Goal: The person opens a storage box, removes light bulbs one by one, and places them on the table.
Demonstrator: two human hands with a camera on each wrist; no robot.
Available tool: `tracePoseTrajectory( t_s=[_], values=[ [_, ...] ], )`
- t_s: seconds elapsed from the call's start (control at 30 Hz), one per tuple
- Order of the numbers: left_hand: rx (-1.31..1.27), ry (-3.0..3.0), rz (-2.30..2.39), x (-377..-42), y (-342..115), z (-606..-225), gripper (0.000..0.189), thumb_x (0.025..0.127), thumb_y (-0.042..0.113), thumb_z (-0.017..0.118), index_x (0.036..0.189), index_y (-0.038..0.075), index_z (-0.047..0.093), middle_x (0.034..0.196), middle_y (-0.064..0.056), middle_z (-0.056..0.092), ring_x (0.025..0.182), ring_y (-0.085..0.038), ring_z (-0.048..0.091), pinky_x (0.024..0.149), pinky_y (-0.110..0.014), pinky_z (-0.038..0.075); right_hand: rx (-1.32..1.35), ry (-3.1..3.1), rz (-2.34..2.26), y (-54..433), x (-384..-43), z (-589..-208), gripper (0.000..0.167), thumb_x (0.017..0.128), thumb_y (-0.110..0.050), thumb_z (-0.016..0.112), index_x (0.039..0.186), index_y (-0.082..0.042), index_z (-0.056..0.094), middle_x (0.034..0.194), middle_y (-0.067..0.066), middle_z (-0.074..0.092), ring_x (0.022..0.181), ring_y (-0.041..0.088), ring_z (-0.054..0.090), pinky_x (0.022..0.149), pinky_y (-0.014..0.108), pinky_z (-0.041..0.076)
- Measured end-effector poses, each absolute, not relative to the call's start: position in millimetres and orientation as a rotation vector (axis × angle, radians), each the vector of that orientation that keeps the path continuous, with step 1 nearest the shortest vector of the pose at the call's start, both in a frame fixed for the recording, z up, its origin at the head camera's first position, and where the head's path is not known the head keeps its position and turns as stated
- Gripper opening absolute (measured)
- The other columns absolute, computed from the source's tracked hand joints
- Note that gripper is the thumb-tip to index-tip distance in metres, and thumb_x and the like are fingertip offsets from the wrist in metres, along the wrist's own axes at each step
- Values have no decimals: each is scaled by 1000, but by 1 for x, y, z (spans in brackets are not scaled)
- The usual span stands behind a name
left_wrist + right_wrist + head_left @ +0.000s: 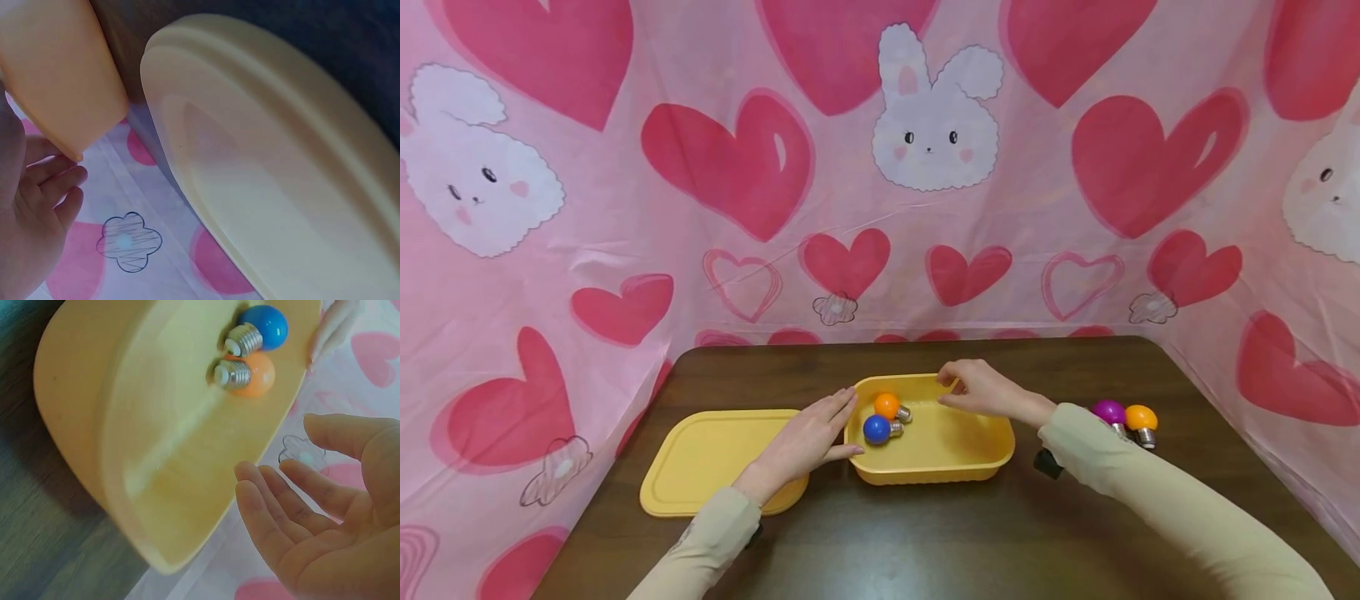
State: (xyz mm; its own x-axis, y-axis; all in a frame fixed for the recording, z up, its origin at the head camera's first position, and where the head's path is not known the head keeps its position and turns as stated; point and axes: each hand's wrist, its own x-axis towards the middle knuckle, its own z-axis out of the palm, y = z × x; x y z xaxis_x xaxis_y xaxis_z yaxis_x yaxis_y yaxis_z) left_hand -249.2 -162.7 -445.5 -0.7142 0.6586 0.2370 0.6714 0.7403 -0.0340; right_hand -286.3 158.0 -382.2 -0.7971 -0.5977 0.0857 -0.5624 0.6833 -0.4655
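Note:
A yellow plastic container (925, 477) stands on the table with an orange light bulb (886, 406) and a blue light bulb (876, 430) lying side by side at its left end. My left hand (805, 433) rests with extended fingers along the container's left rim. Over the far right part of the container is my right hand (988, 392), its fingers loosely bent and thumb apart. In the right wrist view nothing lies between those fingers (287, 519), and both bulbs show their silver screw bases.
Left of the container lies a flat yellow lid (715, 458), partly behind my left forearm. To the right, beyond my right sleeve, a purple bulb (1108, 411) and a yellow-orange bulb (1141, 417) lie together on the dark wooden table (880, 542). Pink heart-and-rabbit cloth (850, 200) surrounds the table.

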Motion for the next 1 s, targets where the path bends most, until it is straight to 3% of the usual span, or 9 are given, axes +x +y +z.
tracePoseTrajectory(
  t_s=[0.5, 0.77, 1.0],
  values=[
    [-1047, -2713, -97, -249, -162, -444, 82, 91, 59, 58, 148, 1, 44, 156, -15, 43, 141, -30, 48, 114, -43, 43, -888, 2767, -632, 127, -290, -389, 34, 89, -17, 73, 116, 2, 64, 112, 20, 69, 89, 25, 67, 86, 38, 61],
    [-1044, -2727, -96, -248, -161, -441, 82, 91, 58, 60, 148, 1, 44, 155, -15, 44, 140, -30, 48, 114, -43, 43, -892, 2747, -628, 119, -294, -392, 34, 89, -17, 73, 116, 3, 63, 112, 20, 68, 95, 34, 67, 87, 39, 60],
    [-1037, -2733, -90, -247, -160, -441, 82, 91, 58, 59, 148, 1, 44, 156, -14, 43, 140, -30, 48, 115, -42, 43, -932, 2758, -579, 107, -298, -394, 33, 88, -15, 73, 114, 4, 64, 110, 19, 70, 94, 30, 67, 87, 38, 60]
  ],
)
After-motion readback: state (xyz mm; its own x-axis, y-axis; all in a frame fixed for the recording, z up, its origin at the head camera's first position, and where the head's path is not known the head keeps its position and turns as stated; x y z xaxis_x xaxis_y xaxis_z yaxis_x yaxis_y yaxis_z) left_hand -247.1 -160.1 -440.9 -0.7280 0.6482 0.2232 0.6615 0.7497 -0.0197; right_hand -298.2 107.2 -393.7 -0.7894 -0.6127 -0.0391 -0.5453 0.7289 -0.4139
